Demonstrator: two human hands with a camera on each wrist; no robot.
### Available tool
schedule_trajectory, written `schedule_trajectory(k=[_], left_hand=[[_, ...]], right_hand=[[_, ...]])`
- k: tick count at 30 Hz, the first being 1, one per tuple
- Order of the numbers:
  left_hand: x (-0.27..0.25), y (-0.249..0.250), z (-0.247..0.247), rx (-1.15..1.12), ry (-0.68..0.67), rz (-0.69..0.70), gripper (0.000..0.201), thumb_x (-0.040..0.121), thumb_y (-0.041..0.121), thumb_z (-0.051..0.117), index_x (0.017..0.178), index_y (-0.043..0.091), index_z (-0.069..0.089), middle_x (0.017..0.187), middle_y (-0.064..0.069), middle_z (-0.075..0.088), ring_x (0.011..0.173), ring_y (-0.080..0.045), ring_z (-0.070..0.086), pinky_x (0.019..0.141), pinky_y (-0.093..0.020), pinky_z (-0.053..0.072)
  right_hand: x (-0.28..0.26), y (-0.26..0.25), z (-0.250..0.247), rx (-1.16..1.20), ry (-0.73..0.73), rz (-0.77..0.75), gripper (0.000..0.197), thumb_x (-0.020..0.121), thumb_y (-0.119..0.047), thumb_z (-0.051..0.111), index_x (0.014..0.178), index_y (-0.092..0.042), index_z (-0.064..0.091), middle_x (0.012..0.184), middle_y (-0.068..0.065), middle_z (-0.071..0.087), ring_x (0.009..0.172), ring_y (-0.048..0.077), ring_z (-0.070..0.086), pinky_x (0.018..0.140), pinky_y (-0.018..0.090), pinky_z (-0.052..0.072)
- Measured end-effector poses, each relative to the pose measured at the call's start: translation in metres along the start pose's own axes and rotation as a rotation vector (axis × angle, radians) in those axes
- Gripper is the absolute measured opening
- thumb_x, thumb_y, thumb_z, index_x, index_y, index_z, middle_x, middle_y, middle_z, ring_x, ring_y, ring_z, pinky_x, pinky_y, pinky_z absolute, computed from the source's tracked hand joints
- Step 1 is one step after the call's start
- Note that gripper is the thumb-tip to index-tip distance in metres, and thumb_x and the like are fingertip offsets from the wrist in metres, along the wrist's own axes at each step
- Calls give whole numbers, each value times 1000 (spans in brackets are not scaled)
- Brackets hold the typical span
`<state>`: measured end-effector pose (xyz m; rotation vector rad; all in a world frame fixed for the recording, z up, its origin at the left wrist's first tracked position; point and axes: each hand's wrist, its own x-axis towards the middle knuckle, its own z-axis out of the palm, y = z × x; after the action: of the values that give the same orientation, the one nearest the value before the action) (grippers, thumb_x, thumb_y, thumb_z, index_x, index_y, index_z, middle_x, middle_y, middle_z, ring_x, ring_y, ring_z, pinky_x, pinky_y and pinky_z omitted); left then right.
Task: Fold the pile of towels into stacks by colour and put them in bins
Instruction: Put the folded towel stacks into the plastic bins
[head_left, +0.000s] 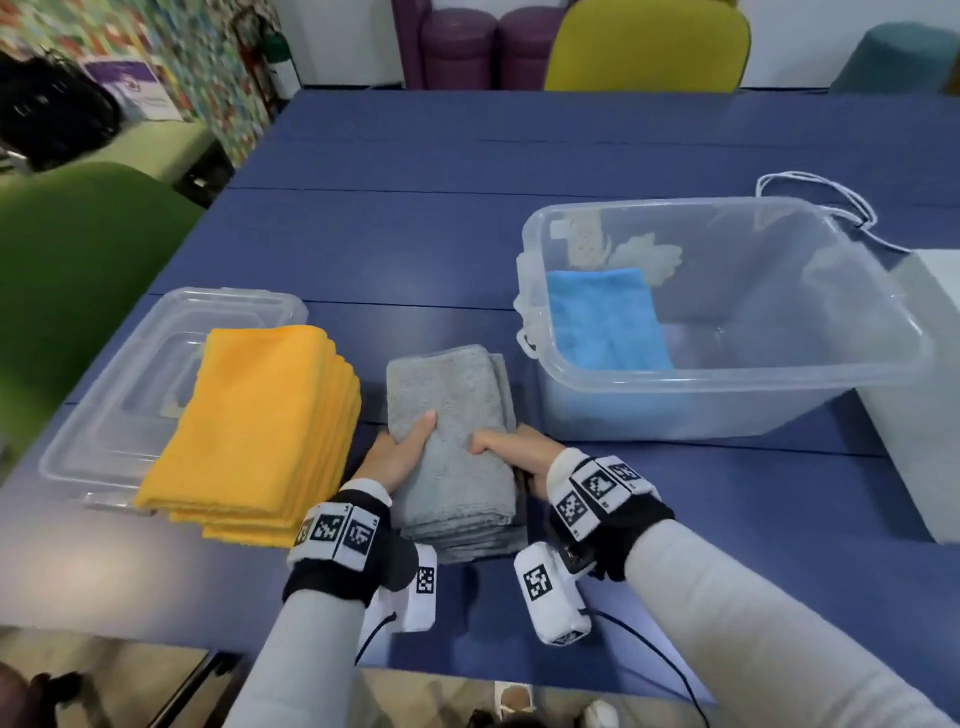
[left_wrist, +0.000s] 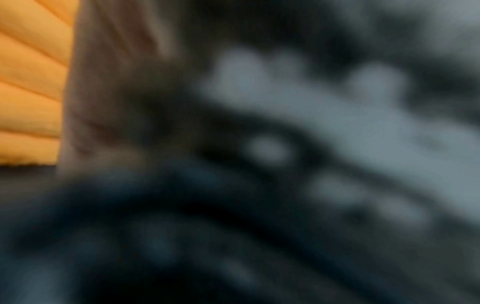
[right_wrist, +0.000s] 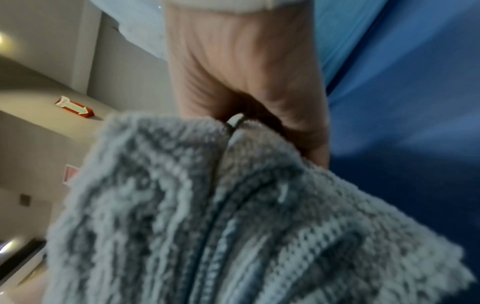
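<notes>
Left hand (head_left: 396, 457) grips near-left edge of grey towel stack (head_left: 457, 441), thumb on top, fingers hidden beneath. Right hand (head_left: 514, 454) grips near-right edge same way. Stack at near centre of blue table (head_left: 467, 171). Yellow towel stack (head_left: 260, 431) just left, resting on flat clear lid (head_left: 130, 374). Clear bin (head_left: 727, 322) right, folded blue towel (head_left: 608, 319) inside at left end; rest of bin floor bare. Far half of table open.

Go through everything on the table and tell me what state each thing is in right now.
Grey towel stack: folded, gripped from both sides.
Left hand: holding grey stack.
Right hand: holding grey stack.
Yellow towel stack: folded, on lid.
Blue towel: folded, inside bin.
Clear bin: open.
</notes>
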<state>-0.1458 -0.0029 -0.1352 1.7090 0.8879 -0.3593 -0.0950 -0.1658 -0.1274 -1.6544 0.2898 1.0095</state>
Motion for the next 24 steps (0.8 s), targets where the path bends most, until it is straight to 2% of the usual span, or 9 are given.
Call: schedule_trajectory(k=[2,4,7,9,13,17,20,23,24], left_hand=[[-12,-1,3,-149,-12,-22,82,75,61,63,132,4,48,126,-12,58,110,-29,58,94,-34,46],[-27,-2,4,-277,-77,-55,84,68,67,65,127,9,53,116,-11,64,101,-28,62,91,-36,48],[-65,5,7,-457,-143,72,32,93,44,45,106,19,60,95,-6,68,82,-19,66,70,-33,50],[-89,10,9,-511,-133,175,29,96,41,41,102,20,61,89,-4,72,77,-16,69,67,-32,49],[-129,38,4,-571,-158,383,47,88,52,48,118,17,59,112,-8,69,99,-19,67,80,-35,51],[-156,111,2,-471,-232,498,42,92,47,43,117,18,60,108,-2,71,97,-15,68,79,-30,54],[-156,173,14,-317,-320,484,32,94,46,43,102,22,62,87,5,73,77,-8,71,64,-21,57],[-144,218,35,-220,-379,357,37,93,50,44,98,19,62,87,0,72,74,-11,70,65,-22,57],[-138,227,42,-202,-379,314,39,92,51,44,96,17,62,84,-2,72,73,-13,69,67,-25,57]], right_hand=[[-2,2,2,8,-9,-78,108,34,-38,78,132,-9,45,119,7,63,102,21,65,90,38,54],[-22,-5,7,-26,3,-147,104,37,-40,80,130,-9,47,120,5,63,105,19,64,94,37,52],[-57,-13,9,-90,-23,-224,84,57,-29,80,130,-9,45,121,6,61,108,21,61,97,39,50],[-84,-19,6,-100,-73,-281,74,66,-22,79,129,-10,42,120,6,60,109,21,60,98,40,49],[-138,-43,-16,-46,-131,-473,59,77,-10,74,126,-9,42,120,6,61,108,20,61,94,34,51],[-176,-86,-58,13,-125,-596,43,83,-11,68,123,-9,51,111,3,66,99,16,65,87,27,54],[-189,-117,-100,-48,1,-579,37,86,-25,66,119,-12,58,114,4,67,101,17,65,91,32,53],[-182,-148,-137,-391,291,-510,56,81,-47,67,121,-9,57,111,5,66,99,22,65,85,36,55],[-177,-158,-147,-485,339,-461,61,79,-51,67,121,-8,55,110,6,65,98,24,65,84,37,55]])
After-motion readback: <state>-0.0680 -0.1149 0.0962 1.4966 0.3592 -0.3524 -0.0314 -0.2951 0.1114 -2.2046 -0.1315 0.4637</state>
